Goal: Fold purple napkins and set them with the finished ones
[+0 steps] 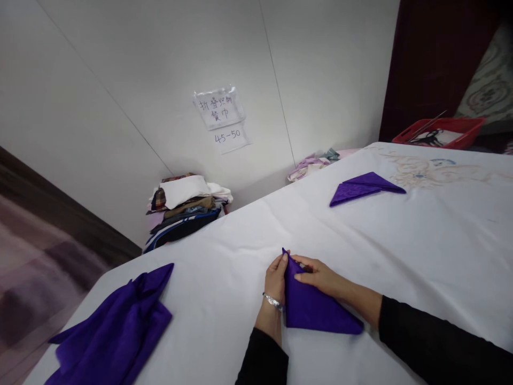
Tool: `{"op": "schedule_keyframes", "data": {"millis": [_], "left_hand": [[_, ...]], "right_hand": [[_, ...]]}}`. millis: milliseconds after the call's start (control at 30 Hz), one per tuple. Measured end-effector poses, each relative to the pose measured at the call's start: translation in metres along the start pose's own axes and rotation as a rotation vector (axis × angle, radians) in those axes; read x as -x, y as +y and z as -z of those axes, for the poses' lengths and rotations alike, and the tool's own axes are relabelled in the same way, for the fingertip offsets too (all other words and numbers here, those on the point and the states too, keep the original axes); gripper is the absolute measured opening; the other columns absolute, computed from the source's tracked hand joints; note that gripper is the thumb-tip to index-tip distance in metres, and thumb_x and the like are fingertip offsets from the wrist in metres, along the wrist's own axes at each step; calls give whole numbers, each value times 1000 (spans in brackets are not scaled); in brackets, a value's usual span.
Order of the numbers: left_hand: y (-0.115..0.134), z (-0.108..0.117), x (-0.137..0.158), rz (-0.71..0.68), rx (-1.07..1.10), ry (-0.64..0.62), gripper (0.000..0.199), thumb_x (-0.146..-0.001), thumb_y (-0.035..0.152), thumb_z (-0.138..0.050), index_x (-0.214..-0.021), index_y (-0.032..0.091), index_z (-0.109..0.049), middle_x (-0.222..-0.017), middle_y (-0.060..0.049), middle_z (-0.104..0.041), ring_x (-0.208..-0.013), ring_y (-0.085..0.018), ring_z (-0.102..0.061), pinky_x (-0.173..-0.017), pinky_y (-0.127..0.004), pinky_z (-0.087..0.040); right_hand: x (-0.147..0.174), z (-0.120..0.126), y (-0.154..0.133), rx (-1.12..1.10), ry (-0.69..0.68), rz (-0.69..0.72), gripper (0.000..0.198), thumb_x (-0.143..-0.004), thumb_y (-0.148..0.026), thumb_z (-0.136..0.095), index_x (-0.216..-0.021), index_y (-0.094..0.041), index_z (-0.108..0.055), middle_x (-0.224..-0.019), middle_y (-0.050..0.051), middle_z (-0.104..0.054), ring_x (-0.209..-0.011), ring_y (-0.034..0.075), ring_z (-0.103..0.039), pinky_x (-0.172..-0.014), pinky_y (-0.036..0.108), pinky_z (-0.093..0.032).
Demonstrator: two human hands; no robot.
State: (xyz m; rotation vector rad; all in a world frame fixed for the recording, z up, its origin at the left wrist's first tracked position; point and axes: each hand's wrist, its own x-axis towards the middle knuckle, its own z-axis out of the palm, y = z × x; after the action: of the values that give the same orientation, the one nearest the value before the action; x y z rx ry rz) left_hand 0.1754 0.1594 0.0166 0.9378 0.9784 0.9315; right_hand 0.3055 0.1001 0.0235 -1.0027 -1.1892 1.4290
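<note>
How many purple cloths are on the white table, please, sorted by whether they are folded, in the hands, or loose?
Folded into a triangle, lying apart: 1, the folded napkin
Held by left hand and right hand: 1, the held napkin
Loose and crumpled: 1 heap, the purple pile; cloths within cannot be counted
Total: 3

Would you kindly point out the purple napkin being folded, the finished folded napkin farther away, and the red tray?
Napkin being folded (316,310), head view, middle of its flat triangular face.
Finished folded napkin (363,187), head view, centre of its top layer.
Red tray (467,140), head view, front wall.
</note>
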Motion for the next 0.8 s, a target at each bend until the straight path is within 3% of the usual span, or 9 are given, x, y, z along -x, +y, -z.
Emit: {"op": "schedule_keyframes", "data": {"millis": [267,433,600,800], "left_hand": [[0,-1,0,29,69,-16,40,-55,40,-77,-87,16,-69,-81,-5,-71,-78,-18,-64,-81,-30,-45],[0,-3,-1,40,129,-25,34,-55,36,-77,-80,15,-68,-78,-6,-71,-79,-20,-64,-82,-34,-46],[-1,-3,-2,42,134,-7,31,-54,32,-77,-77,14,-66,-78,-6,-71,-76,-19,-65,-78,-32,-47],[-4,-5,-3,4,127,26,35,-53,36,-76,-77,14,-64,-74,-6,-71,-72,-18,-65,-75,-32,-48]], "right_hand": [[2,-1,-4,-92,-23,-34,50,-72,-24,-61,-121,-26,-54,-104,1,-63,-91,20,-57,-81,33,-43],[2,-1,1,-102,22,-72,44,-72,-24,-61,-115,-25,-58,-83,-1,-65,-74,17,-58,-73,32,-44],[0,-1,8,-149,61,-111,36,-69,-26,-63,-105,-20,-62,-76,-1,-64,-64,14,-57,-66,30,-44],[-3,-3,15,-53,122,43,36,-65,-19,-63,-101,-23,-59,-101,1,-62,-79,17,-58,-72,31,-45]]}}
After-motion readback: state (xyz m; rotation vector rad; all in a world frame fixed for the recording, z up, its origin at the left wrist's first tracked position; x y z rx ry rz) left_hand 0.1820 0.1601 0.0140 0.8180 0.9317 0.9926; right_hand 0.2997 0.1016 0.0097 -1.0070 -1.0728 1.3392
